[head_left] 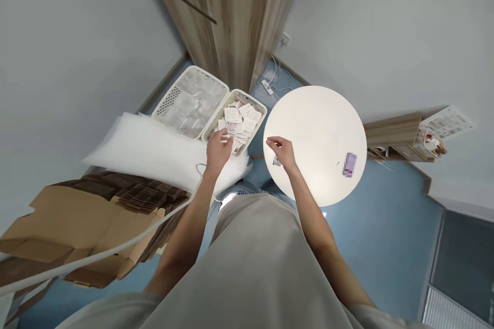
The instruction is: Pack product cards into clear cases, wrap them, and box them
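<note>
- Below me, the left hand (219, 150) reaches over the near side of the basket of packets (264, 113), its bent fingers at the white packets (233, 114); I can't tell whether it grips 1 of them.
- The right hand (283, 152) is over the left part of the round white table (314, 113), fingers bent and reaching toward the table edge; I can't make out whether they close on anything.
- Partly hidden under that hand, I see a small silvery item (277, 162) near the table's rim.
- White tabletop stretches from the right hand to a blurred purple item (349, 164), close to the right edge.
- Between the 2 hands, I see a narrow gap separating the basket's rim from the table's curve.
- A 2nd basket (193, 67) adjoins the first on its left, holding clear bags (196, 100).
- White padding (154, 149) spreads along the near side of both baskets, with brown cardboard (77, 216) to its near left.
- Beyond the baskets, a wood-grain cabinet (239, 25) bounds my far side; blue floor (386, 226) extends to the table's near right.
</note>
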`<act>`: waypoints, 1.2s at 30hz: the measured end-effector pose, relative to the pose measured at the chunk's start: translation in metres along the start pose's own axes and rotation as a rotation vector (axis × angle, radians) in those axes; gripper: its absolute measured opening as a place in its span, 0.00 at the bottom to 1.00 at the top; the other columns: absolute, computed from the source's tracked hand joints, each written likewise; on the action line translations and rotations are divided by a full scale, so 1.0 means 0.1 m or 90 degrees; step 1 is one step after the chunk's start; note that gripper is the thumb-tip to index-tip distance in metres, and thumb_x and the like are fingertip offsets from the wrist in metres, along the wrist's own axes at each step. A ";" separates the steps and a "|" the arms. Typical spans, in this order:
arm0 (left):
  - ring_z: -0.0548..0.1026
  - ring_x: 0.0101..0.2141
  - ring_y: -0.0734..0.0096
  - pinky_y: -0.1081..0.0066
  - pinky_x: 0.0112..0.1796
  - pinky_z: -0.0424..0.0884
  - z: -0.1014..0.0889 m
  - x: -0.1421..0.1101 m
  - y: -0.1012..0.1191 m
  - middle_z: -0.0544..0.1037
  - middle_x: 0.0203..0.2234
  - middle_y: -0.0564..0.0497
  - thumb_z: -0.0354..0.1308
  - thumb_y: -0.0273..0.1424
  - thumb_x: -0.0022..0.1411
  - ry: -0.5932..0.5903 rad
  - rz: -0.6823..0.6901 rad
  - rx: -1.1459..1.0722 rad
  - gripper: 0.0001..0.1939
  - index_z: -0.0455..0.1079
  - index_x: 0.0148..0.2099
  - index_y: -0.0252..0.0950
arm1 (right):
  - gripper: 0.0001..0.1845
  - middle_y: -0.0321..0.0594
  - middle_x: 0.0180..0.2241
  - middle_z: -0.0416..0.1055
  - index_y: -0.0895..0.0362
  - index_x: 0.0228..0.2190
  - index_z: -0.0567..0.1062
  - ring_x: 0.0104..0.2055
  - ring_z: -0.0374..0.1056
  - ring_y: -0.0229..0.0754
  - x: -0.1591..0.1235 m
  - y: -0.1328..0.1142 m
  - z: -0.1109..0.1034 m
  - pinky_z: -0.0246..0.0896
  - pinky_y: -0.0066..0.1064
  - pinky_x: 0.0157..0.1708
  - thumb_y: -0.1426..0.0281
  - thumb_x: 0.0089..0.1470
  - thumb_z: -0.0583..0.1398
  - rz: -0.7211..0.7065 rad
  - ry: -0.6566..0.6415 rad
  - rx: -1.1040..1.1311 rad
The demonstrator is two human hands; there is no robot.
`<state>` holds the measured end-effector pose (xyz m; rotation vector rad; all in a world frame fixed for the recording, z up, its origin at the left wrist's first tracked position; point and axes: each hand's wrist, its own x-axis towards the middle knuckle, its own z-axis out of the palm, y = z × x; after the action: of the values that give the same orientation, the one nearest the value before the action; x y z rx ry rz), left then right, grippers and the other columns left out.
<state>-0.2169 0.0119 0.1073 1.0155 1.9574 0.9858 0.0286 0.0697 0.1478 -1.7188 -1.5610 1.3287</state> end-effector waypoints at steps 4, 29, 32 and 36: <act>0.79 0.52 0.55 0.58 0.55 0.78 -0.44 0.30 -0.20 0.74 0.57 0.39 0.62 0.32 0.67 0.079 -0.031 0.027 0.22 0.72 0.62 0.36 | 0.18 0.42 0.43 0.85 0.53 0.41 0.87 0.39 0.74 0.46 0.20 -0.28 0.36 0.71 0.37 0.45 0.55 0.56 0.67 -0.037 -0.057 -0.018; 0.56 0.71 0.35 0.45 0.72 0.52 -0.46 2.03 -0.07 0.63 0.70 0.33 0.72 0.43 0.60 0.043 0.090 0.111 0.39 0.67 0.69 0.34 | 0.19 0.42 0.42 0.84 0.54 0.42 0.86 0.38 0.74 0.45 0.33 -0.73 0.75 0.71 0.37 0.44 0.55 0.57 0.67 -0.068 -0.081 -0.004; 0.56 0.71 0.38 0.49 0.71 0.51 -0.27 2.13 0.01 0.65 0.68 0.34 0.67 0.40 0.65 0.005 0.085 0.139 0.30 0.72 0.64 0.32 | 0.18 0.42 0.41 0.84 0.53 0.42 0.86 0.40 0.75 0.47 0.30 -0.68 0.65 0.71 0.37 0.46 0.55 0.56 0.67 -0.056 -0.064 -0.008; 0.61 0.67 0.41 0.48 0.69 0.57 -0.09 2.21 0.05 0.69 0.64 0.34 0.65 0.35 0.64 0.009 0.074 0.183 0.24 0.75 0.61 0.34 | 0.18 0.42 0.43 0.84 0.52 0.42 0.86 0.45 0.76 0.48 0.25 -0.62 0.51 0.72 0.38 0.48 0.54 0.57 0.67 -0.041 -0.041 -0.005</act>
<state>-0.3201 0.2025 0.0628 1.2953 2.1132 0.7881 -0.0485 0.0955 0.1693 -1.6302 -1.6447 1.3601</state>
